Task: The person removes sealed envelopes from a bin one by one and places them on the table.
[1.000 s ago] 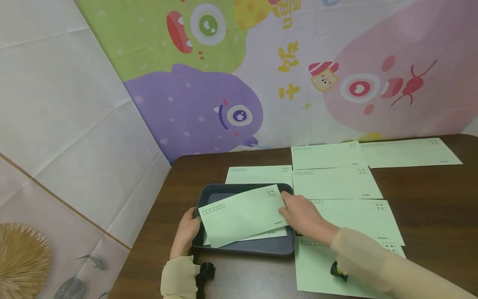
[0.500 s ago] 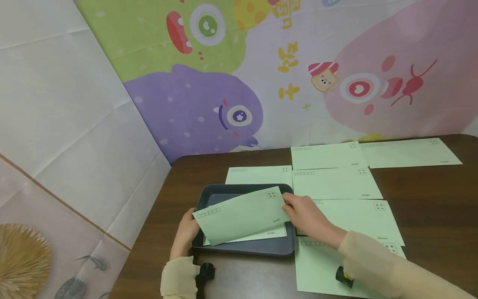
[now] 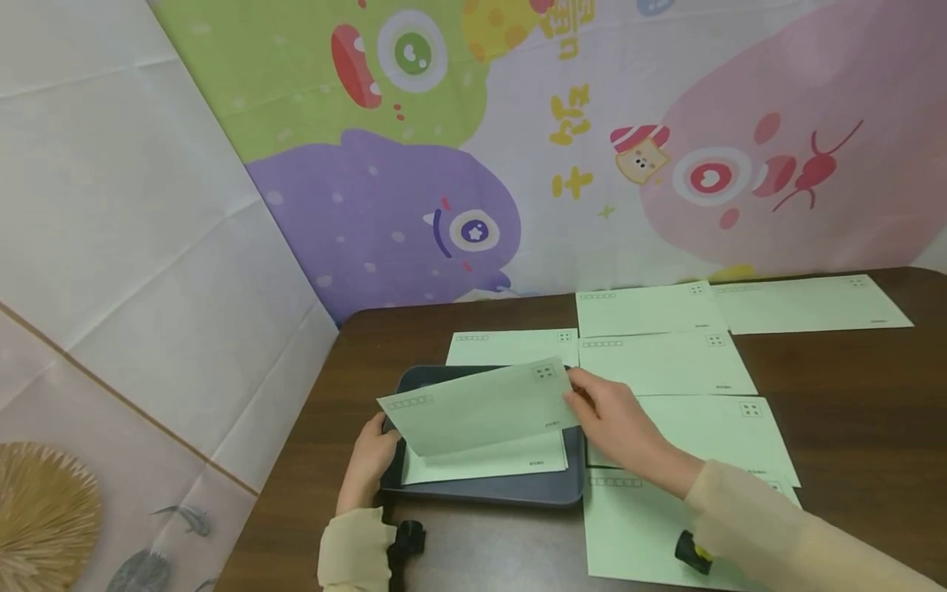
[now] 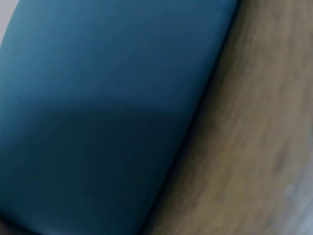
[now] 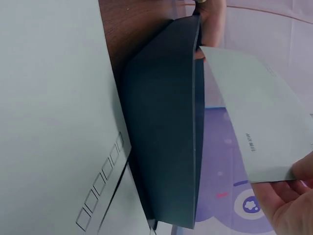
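Observation:
My right hand (image 3: pixel 625 427) pinches a pale green envelope (image 3: pixel 481 411) by its right end. The envelope is lifted and tilted above a dark blue-grey tray (image 3: pixel 488 492). Inside the tray lies another envelope (image 3: pixel 491 465), partly covered by the raised one. At the tray's left side my left hand (image 3: pixel 371 456) grips the rim, thumb on top. The right wrist view shows thumb and fingers on the end of the held envelope (image 5: pixel 264 112), clear of the tray wall (image 5: pixel 161 122). Only the tray's outer side (image 4: pixel 107 98) and wood fill the left wrist view.
Several more envelopes lie flat on the brown table (image 3: pixel 851 386): a column right of the tray, from a near envelope (image 3: pixel 636 534) to a far one (image 3: pixel 644 308), one at the back right (image 3: pixel 814 304), and one behind the tray (image 3: pixel 510 345). A cartoon-printed cloth (image 3: pixel 414 214) hangs behind.
My right hand has raised the envelope and moved slightly right, tilting it up so more of the envelope beneath shows. My left hand and the tray have stayed in place.

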A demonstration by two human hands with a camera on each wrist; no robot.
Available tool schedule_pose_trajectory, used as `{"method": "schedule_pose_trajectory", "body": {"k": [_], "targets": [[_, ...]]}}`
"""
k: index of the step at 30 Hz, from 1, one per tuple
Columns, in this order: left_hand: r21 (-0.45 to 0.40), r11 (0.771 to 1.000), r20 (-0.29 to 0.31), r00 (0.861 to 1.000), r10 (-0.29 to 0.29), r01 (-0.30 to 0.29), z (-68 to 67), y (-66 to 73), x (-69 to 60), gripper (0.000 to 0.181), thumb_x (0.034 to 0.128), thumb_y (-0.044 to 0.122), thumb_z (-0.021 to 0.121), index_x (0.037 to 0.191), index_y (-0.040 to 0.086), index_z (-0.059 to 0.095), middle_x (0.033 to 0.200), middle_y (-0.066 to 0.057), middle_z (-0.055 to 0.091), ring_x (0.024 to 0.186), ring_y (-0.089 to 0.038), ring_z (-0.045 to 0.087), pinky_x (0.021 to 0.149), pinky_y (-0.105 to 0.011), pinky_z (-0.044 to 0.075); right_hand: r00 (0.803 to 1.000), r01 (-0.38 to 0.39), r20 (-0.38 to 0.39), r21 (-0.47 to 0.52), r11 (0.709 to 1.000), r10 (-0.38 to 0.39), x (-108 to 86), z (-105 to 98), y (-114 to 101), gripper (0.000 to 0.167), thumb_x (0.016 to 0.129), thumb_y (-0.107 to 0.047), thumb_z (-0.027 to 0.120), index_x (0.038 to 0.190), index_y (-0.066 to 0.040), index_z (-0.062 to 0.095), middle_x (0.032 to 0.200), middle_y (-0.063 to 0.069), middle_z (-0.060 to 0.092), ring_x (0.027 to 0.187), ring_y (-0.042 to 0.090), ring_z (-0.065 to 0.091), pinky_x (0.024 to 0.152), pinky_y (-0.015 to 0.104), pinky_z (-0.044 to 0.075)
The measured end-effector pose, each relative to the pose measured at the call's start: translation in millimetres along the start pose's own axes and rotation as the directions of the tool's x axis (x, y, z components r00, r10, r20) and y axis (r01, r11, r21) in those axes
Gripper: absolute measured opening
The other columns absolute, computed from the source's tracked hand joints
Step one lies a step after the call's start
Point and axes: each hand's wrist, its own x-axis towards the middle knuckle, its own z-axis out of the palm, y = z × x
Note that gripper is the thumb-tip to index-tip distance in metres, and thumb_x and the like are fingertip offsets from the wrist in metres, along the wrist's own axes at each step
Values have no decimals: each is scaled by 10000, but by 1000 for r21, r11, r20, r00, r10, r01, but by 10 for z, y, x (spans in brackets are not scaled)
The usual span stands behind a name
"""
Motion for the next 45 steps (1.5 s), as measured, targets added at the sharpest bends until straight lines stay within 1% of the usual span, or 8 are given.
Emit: {"method": "schedule_pose_trajectory", "body": {"k": [4, 9, 14, 19, 27, 31, 41, 45], "targets": [[-4, 1000, -11, 1000, -2, 2, 11, -9, 5, 425, 859, 67, 378, 1265, -46, 428, 1254, -256, 447, 1116, -385, 439, 889, -527, 365, 999, 30, -41, 23, 999, -29, -37, -66, 4, 161, 930, -87, 454, 780, -121, 408, 584, -22, 303, 503, 65, 285, 484, 216, 287], [0, 1000, -20, 1000, -3, 3, 9, 0, 8, 423, 856, 66, 384, 1261, -42, 438, 1240, -251, 463, 1083, -370, 456, 871, -513, 374, 995, 47, -90, 27, 999, -45, -82, -139, 37, 77, 928, -74, 457, 873, -126, 468, 598, -25, 323, 505, 71, 303, 478, 220, 299], [2, 1000, -16, 1000, -6, 6, -9, 6, 4, 429, 860, 71, 387, 1271, -43, 428, 1261, -257, 449, 1106, -375, 442, 903, -526, 355, 989, 27, -143, 29, 999, -23, -86, -224, 81, 73, 936, -79, 444, 973, -94, 505, 680, 10, 444, 532, 89, 331, 487, 234, 315], [4, 1000, -22, 1000, 0, 0, -19, 0, 1, 435, 864, 70, 385, 1281, -46, 419, 1278, -266, 436, 1124, -379, 432, 917, -523, 349, 984, -8, -179, 42, 999, 16, -80, -345, 105, 178, 953, -109, 409, 1098, -71, 506, 850, 72, 562, 561, 109, 341, 493, 244, 321], [-1, 1000, -19, 1000, 1, -1, -14, -1, 11, 446, 865, 81, 382, 1293, -40, 409, 1287, -262, 426, 1137, -382, 425, 915, -531, 350, 964, -39, -263, -11, 999, 35, -135, -582, 251, 108, 959, -112, 389, 1000, -32, 448, 672, 43, 345, 539, 85, 314, 467, 245, 294], [-2, 1000, -16, 1000, -2, 2, -14, 1, 8, 447, 864, 84, 384, 1293, -37, 408, 1283, -257, 429, 1124, -374, 429, 904, -525, 356, 958, -95, -276, -50, 994, 78, -190, -720, 393, 130, 966, -130, 366, 995, -12, 412, 698, 45, 328, 559, 86, 315, 470, 249, 283], [-11, 1000, -5, 1000, -13, 13, -8, 4, -4, 453, 871, 88, 375, 1307, -33, 395, 1301, -255, 417, 1125, -375, 429, 902, -526, 361, 943, -238, -249, -49, 970, 219, -405, -1091, 788, 349, 979, -161, 277, 1220, 73, 370, 791, 135, 410, 556, 95, 348, 452, 269, 307], [-9, 1000, -9, 1000, -18, 18, -13, 7, -9, 451, 870, 87, 375, 1304, -34, 398, 1304, -257, 416, 1135, -380, 426, 913, -532, 354, 926, -311, -244, -64, 948, 287, -478, -1195, 961, 451, 974, -158, 253, 1310, 143, 280, 962, 244, 453, 664, 159, 398, 491, 241, 332]]}}
